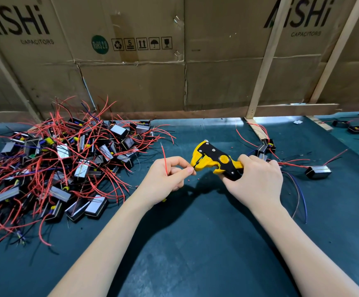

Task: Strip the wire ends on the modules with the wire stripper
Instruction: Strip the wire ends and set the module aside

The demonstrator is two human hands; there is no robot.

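My right hand (258,181) grips the handles of a yellow and black wire stripper (214,160), jaws pointing left. My left hand (168,177) pinches a wire end between thumb and forefinger right at the stripper's jaws. A red wire (164,156) rises from that same hand. The module these wires belong to is hidden under my left palm; only a small yellow bit shows below the wrist. A big heap of black modules with red wires (62,166) lies to the left on the green mat.
A few loose modules (318,172) with red, blue and black wires lie right of my right hand. A cardboard wall (174,78) with wooden struts (262,82) closes off the back. Small red insulation bits (189,180) dot the green mat (195,243).
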